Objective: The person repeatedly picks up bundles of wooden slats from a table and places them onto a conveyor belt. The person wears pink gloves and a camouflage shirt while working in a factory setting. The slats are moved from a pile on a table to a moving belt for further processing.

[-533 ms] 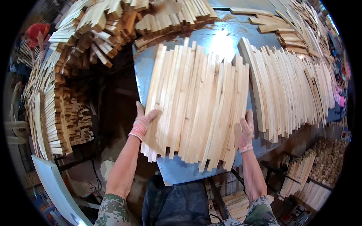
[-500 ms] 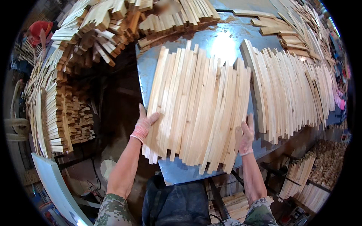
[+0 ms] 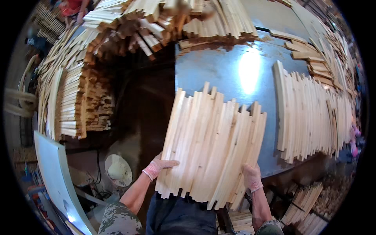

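Observation:
Between my two gloved hands is a row of pale wooden strips (image 3: 209,149), laid side by side with uneven ends. My left hand (image 3: 159,165) grips its left edge, the thumb lying over the top face. My right hand (image 3: 252,177) presses on the right edge near the lower end; its fingers are partly hidden under the wood. The row overhangs the near edge of the metal tabletop (image 3: 219,62), close to my body. A second row of strips (image 3: 307,113) lies on the tabletop to the right, apart from the held one.
Stacked wood pieces (image 3: 72,102) rise at the left, with more piled along the back (image 3: 219,21). Loose offcuts (image 3: 313,58) lie at the far right of the table. A pale panel (image 3: 55,172) stands at lower left near a round white object (image 3: 118,170). Another person (image 3: 74,7) is at far left.
The held row has come toward my body, off the middle of the tabletop, with both hands on it. The view has shifted, so the surroundings appear further right.

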{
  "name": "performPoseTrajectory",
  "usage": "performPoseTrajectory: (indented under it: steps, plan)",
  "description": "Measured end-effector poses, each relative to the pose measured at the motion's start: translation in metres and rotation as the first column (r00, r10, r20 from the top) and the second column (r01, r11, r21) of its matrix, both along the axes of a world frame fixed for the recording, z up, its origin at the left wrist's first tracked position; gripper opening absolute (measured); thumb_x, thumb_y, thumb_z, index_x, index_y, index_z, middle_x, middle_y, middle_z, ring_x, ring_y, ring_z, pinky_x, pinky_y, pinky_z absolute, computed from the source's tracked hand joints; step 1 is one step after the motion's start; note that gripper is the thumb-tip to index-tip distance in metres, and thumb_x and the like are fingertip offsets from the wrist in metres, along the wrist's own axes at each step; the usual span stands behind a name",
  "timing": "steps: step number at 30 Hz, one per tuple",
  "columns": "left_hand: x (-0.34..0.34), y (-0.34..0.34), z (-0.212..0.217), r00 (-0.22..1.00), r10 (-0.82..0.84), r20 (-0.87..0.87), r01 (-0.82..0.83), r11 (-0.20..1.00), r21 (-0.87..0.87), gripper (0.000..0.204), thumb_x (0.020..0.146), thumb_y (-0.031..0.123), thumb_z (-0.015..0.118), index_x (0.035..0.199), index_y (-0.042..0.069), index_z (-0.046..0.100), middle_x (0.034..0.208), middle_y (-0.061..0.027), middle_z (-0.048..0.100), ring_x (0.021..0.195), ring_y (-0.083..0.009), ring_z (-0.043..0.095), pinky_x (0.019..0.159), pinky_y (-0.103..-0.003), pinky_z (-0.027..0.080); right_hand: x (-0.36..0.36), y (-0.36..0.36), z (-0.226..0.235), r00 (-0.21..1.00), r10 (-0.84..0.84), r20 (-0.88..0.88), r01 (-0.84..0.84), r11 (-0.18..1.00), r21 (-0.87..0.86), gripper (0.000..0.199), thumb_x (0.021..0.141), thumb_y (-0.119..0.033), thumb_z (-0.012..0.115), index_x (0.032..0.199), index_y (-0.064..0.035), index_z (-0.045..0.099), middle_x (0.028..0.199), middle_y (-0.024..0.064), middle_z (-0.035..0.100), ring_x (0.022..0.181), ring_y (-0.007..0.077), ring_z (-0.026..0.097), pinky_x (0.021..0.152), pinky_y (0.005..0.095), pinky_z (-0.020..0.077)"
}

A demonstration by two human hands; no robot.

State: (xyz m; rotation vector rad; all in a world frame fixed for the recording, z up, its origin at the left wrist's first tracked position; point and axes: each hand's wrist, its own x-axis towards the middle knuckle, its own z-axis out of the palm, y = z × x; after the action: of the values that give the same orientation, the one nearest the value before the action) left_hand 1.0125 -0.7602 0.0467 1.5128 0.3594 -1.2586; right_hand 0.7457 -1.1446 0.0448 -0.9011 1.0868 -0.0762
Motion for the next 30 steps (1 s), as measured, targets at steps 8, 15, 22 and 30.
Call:
performPoseTrajectory:
  steps: [8,15,22,30]
  plan:
    - [-0.041,0.012,0.029,0.984,0.170,-0.044,-0.175,0.968,-0.178,0.081,0.076,0.016,0.098,0.146,-0.001,0.060,0.123,-0.0089,0.071,0.111,-0.0196,0.068,0.104,-0.036,0.055,-0.033,-0.013,-0.014,0.993,0.111,0.037,-0.109,0.993,-0.054,0.046,0.093,-0.035,0.083,0.126,-0.0072,0.066,0.108,-0.0039,0.067,0.096,0.0122,0.062,0.088,0.0319,0.0500]
    - [-0.062,0.067,0.095,0.979,0.193,0.059,-0.181,0.969,-0.166,0.093,0.074,0.023,0.100,0.152,0.000,0.056,0.136,-0.0102,0.068,0.125,-0.0212,0.063,0.113,-0.039,0.050,-0.011,0.025,0.034,0.974,0.162,0.159,-0.155,0.986,-0.055,0.067,0.088,-0.039,0.086,0.136,-0.0011,0.060,0.112,0.0013,0.069,0.096,0.0171,0.066,0.085,0.0340,0.0538]
    - [-0.099,0.175,0.182,0.885,0.396,0.245,-0.331,0.905,-0.268,0.091,0.076,0.023,0.098,0.153,0.002,0.056,0.138,-0.0081,0.069,0.127,-0.0185,0.062,0.113,-0.040,0.050,0.073,0.081,0.127,0.877,0.395,0.273,-0.373,0.919,-0.131,0.060,0.080,-0.031,0.086,0.124,0.0029,0.062,0.089,0.0055,0.068,0.075,0.0203,0.067,0.065,0.0346,0.0553]
    - [-0.125,0.364,0.222,0.624,0.679,0.387,-0.507,0.728,-0.460,0.091,0.079,0.019,0.095,0.157,0.002,0.051,0.144,-0.0081,0.065,0.132,-0.0185,0.059,0.115,-0.038,0.048,0.205,0.264,0.210,0.590,0.689,0.422,-0.555,0.725,-0.408,0.042,0.087,-0.036,0.080,0.109,-0.0038,0.068,0.085,0.0035,0.068,0.070,0.0183,0.065,0.063,0.0321,0.0532]
